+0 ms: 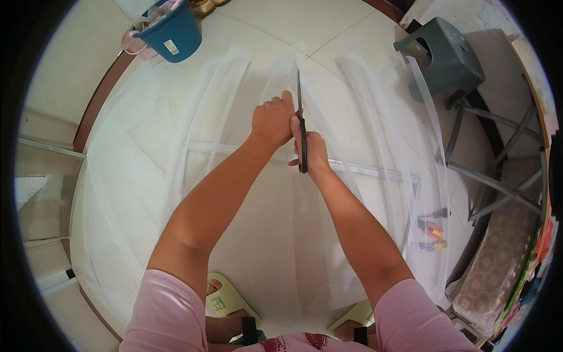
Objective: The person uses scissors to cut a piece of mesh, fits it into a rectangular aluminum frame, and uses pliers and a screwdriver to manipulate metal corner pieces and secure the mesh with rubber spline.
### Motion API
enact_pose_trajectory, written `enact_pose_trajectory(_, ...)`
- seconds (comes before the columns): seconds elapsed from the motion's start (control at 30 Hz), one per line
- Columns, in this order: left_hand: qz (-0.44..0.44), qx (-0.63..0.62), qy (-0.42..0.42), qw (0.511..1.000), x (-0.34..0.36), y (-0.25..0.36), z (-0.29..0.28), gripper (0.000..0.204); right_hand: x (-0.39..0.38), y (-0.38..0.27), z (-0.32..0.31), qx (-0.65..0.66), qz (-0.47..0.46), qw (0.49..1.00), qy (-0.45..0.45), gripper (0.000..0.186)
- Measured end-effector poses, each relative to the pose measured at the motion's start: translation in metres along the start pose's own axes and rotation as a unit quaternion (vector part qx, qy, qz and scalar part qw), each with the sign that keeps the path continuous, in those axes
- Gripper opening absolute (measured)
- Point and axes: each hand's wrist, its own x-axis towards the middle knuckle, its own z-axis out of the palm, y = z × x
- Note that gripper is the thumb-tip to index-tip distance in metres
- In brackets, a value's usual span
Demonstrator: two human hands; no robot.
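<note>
White translucent sheet [328, 252]: largest item; spread across the floor through most of the frame, creased into long, loose bands.
Grey bar frame [375, 171]: seen through the sheet, its crossbar running side to side at mid-frame; one corner lies right of centre.
Scissors [303, 146]: just above frame centre, over the sheet. Long axis nearly vertical in frame; tips point to the top edge, leaning a touch left; black handles toward the bottom. Blades appear edge-on, so their opening cannot be told.
Left hand [272, 120]: clenched just left of the blades, apparently on the sheet; the pinched part is hidden beneath the fingers.
Right hand [314, 152]: grasping the scissors by the handles, thumb uppermost.
Cutting notes (my judgement): keep the sheet taut beside the blades; follow one band's line; take long, even strokes; keep left fingertips off the cutting path; lift the sheet clear of the bars.
</note>
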Motion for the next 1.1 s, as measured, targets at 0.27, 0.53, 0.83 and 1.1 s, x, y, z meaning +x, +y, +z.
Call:
enact_pose_trajectory(0.27,-0.078,0.007,0.1,0.992,0.009,0.0,-0.009,0.042,-0.005,0.003,0.005,0.035,0.004,0.999,0.0,0.067)
enact_pose_trajectory(0.53,-0.06,-0.042,0.13,0.989,0.008,-0.006,-0.009,0.025,-0.017,-0.007,0.005,0.009,-0.003,1.0,0.007,0.068)
enact_pose_trajectory(0.83,-0.03,-0.35,0.217,0.911,0.059,-0.049,-0.048,0.031,-0.05,-0.017,-0.008,-0.047,-0.033,0.998,0.01,0.066)
enact_pose_trajectory(1.1,0.022,-0.321,-0.228,0.919,0.144,-0.039,-0.101,0.074,-0.075,-0.01,-0.017,-0.033,-0.083,0.996,0.015,0.058)
